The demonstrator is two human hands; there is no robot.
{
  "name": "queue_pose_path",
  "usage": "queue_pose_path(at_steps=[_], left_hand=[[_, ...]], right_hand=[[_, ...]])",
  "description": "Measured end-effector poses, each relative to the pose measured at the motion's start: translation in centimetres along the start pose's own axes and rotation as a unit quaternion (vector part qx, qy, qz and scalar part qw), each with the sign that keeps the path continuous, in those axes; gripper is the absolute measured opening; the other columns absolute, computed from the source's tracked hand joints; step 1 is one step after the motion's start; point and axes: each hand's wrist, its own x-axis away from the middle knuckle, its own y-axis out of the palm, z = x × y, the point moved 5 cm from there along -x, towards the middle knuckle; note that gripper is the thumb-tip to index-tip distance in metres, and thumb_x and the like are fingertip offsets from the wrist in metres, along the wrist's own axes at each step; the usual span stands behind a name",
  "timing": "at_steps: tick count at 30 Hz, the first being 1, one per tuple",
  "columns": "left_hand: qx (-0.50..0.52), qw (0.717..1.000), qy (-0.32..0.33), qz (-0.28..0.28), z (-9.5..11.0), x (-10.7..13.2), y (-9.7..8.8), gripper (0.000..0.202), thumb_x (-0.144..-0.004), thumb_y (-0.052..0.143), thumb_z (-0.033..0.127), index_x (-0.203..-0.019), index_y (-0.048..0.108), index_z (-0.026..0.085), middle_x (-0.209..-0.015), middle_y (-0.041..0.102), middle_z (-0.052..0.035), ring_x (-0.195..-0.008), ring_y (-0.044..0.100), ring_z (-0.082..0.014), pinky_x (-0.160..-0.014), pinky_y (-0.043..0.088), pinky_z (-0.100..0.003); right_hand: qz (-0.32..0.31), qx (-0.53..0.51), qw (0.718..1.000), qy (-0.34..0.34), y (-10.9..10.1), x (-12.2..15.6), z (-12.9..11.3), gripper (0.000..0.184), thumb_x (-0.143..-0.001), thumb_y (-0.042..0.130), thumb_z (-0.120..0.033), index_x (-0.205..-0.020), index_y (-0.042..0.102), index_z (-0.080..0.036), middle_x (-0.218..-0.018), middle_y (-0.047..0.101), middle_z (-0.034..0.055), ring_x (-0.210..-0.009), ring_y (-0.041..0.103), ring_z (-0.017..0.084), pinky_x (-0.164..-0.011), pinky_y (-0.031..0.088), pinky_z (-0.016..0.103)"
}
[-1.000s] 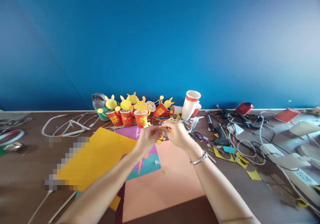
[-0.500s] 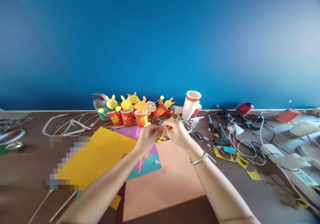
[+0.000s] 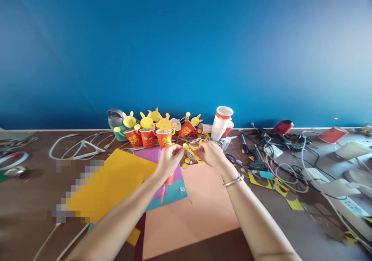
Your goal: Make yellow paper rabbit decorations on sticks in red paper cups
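My left hand [image 3: 170,158] pinches a small yellow paper disc [image 3: 185,146] at its fingertips. Just to the right, my right hand [image 3: 213,155] is closed with its fingertips together; whether something small is in them is hidden. A gap separates the two hands. Below and between them lie more yellow paper discs [image 3: 185,166] beside the sheets. Red paper cups [image 3: 164,139] with yellow rabbit-head cutouts [image 3: 164,123] stand behind my left hand. Part of another red piece [image 3: 169,180] and an orange stick [image 3: 163,194] show below my left wrist.
Yellow [image 3: 113,183] and peach [image 3: 188,218] paper sheets cover the table's middle. White stacked cups [image 3: 222,123] stand behind my right hand. To the right are a glue gun [image 3: 257,160], tangled cables, yellow scraps [image 3: 295,203] and a power strip [image 3: 353,206]. A blue wall rises behind.
My hands have moved apart from each other, the right one shifting rightward. The yellow disc now shows clearly in my left fingertips.
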Motion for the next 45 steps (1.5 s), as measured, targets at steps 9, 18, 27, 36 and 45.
queue_pose_path(at_steps=[9,18,27,36,45], left_hand=[[-0.041,0.999,0.018,0.002,0.0,-0.1,-0.1,0.023,-0.071,0.063,0.039,-0.068,0.065,0.016,-0.069,0.071,-0.005,-0.062,0.065,-0.0178,-0.059,0.05,-0.026],[-0.075,0.995,0.061,0.0,0.4,0.1,-0.2,0.021,-0.075,0.061,0.038,-0.072,0.063,0.017,-0.071,0.071,-0.0043,-0.066,0.066,-0.0177,-0.062,0.051,-0.025],[-0.282,0.945,0.162,0.043,1.7,0.5,-0.7,0.013,-0.085,0.052,0.026,-0.08,0.062,0.02,-0.078,0.071,-0.0027,-0.072,0.066,-0.0168,-0.064,0.046,-0.024],[-0.483,0.829,0.278,0.051,2.1,1.1,-0.1,0.011,-0.086,0.051,0.015,-0.077,0.058,0.019,-0.074,0.065,-0.0045,-0.071,0.063,-0.0184,-0.061,0.043,-0.026],[-0.474,0.834,0.282,0.021,2.1,1.1,0.4,0.015,-0.086,0.05,0.014,-0.074,0.057,0.019,-0.073,0.064,-0.0033,-0.068,0.061,-0.0172,-0.06,0.042,-0.026]], right_hand=[[0.16,0.124,0.959,0.198,-4.4,-0.2,6.6,0.032,-0.08,0.053,-0.02,-0.111,0.054,-0.012,-0.113,0.062,0.0165,-0.108,0.056,0.029,-0.084,0.042,0.034],[0.073,0.071,0.947,0.305,-2.5,-1.1,12.2,0.028,-0.079,0.054,-0.034,-0.096,0.063,-0.014,-0.101,0.068,0.0166,-0.097,0.063,0.029,-0.074,0.043,0.034],[0.058,-0.039,0.996,-0.048,-2.4,-0.1,0.7,0.022,-0.086,0.056,-0.04,-0.096,0.06,-0.021,-0.085,0.07,0.0041,-0.075,0.064,0.019,-0.06,0.036,0.024],[0.019,-0.006,0.995,-0.093,-0.2,1.5,-3.4,0.028,-0.086,0.061,-0.035,-0.108,0.055,-0.019,-0.094,0.071,0.0073,-0.082,0.067,0.021,-0.064,0.037,0.026],[0.027,0.027,0.996,-0.083,0.0,1.3,-3.1,0.017,-0.091,0.053,-0.034,-0.1,0.056,-0.02,-0.094,0.07,0.007,-0.081,0.065,0.021,-0.061,0.036,0.026]])
